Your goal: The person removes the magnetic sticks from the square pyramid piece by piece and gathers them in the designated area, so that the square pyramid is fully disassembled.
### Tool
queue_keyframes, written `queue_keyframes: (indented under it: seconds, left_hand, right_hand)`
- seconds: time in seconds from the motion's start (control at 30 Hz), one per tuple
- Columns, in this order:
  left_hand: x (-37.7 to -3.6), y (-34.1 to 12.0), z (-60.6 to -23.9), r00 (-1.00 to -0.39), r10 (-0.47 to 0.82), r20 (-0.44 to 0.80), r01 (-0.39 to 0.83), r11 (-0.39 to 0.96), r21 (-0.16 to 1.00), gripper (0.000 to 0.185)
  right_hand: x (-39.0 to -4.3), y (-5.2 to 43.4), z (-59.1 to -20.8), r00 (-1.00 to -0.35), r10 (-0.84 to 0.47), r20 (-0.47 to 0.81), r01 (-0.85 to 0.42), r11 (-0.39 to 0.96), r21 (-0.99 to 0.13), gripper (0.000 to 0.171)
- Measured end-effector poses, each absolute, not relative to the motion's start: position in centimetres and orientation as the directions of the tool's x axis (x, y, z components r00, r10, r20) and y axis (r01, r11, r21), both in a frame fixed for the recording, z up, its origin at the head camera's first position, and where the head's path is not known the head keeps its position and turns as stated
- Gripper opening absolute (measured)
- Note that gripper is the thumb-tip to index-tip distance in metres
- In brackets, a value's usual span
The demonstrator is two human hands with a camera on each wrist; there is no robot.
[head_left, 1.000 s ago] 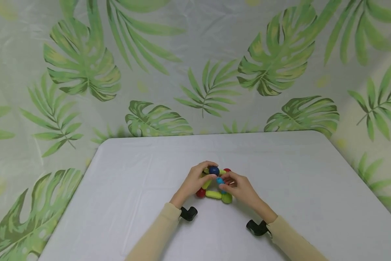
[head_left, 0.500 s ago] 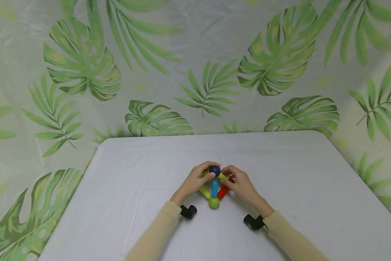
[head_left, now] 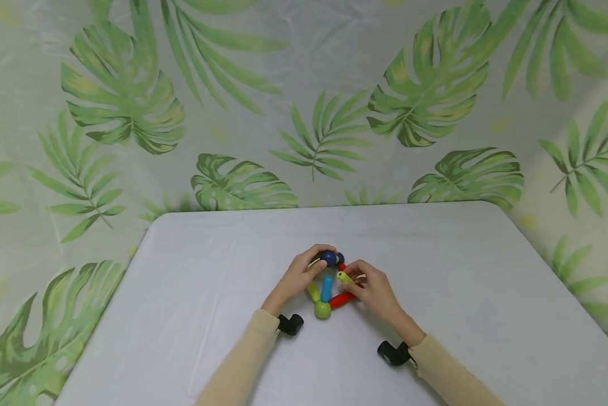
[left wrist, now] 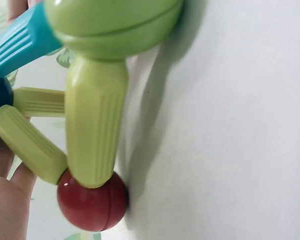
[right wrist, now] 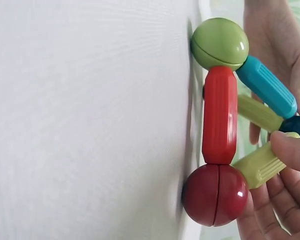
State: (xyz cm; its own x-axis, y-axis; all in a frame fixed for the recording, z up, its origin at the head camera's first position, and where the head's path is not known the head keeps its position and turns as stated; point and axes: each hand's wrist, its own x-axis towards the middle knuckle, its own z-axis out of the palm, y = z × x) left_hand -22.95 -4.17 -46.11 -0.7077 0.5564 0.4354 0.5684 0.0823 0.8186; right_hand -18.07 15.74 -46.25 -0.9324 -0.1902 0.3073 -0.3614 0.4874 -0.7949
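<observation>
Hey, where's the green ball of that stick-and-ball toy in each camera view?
Head: green ball at the near corner of the toy, between the wrists, on the table.
Left wrist: top edge, left of centre.
Right wrist: top, right of centre.
Shared landmark: the blue stick joins that ball in all three.

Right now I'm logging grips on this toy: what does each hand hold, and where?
Left hand grips the dark blue ball on top; right hand pinches the upper end of a yellow-green rod.
</observation>
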Motion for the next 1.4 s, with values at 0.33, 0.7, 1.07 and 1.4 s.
queue_keyframes:
  seconds: [0.33,0.7,1.07,1.4]
  left_hand:
    - [-21.6,-4.1,-45.4,-0.793,0.492,0.359,0.587,0.457,0.668,0.035]
    - [-22.4,-4.1,-44.9,-0.755,0.557,0.344,0.571,0.303,0.763,0.033]
    - [-24.1,-3.8,-45.4,-0.692,0.612,0.383,0.597,0.187,0.780,0.031]
    - [-24.1,-3.7,-45.2,-0.740,0.542,0.398,0.600,0.266,0.754,0.036]
  right_hand:
    - [-16.7,15.0,-46.3,-0.962,-0.115,0.246,-0.271,0.470,-0.840,0.027]
    - [-15.6,14.7,-45.5,-0.984,-0.114,0.138,-0.171,0.383,-0.908,0.018]
    - [-18.8,16.2,-46.6,-0.957,-0.136,0.257,-0.290,0.513,-0.808,0.028]
    - [-19.1,15.5,-46.9,-0.946,-0.142,0.292,-0.322,0.518,-0.792,0.024]
